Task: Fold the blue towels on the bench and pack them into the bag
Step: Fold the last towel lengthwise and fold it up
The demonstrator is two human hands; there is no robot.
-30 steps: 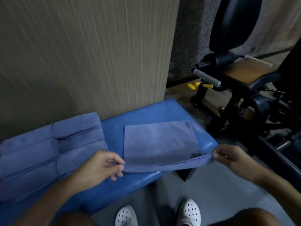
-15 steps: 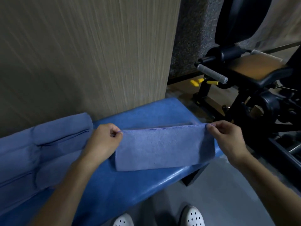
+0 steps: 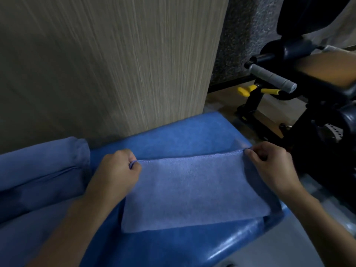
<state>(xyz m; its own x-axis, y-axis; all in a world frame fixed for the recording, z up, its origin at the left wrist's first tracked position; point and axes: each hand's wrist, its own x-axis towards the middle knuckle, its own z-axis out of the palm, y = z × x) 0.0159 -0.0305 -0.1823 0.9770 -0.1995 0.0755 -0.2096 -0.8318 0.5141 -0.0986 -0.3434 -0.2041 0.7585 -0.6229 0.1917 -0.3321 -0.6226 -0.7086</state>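
A blue towel (image 3: 192,191) lies folded over on the blue padded bench (image 3: 185,132), its doubled edge along the far side. My left hand (image 3: 117,174) pinches the towel's far left corner. My right hand (image 3: 269,164) pinches the far right corner. A pile of folded blue towels (image 3: 38,174) sits at the left end of the bench, beside my left forearm. No bag is in view.
A wood-grain wall panel (image 3: 115,64) rises right behind the bench. A black exercise machine (image 3: 308,97) with a grey handle grip and yellow levers stands to the right, close to my right hand. Grey floor shows at the lower right.
Both hands carried the towel's near edge up and away, folding it over onto its far edge. The towel now lies doubled on the bench, and the view has moved closer.
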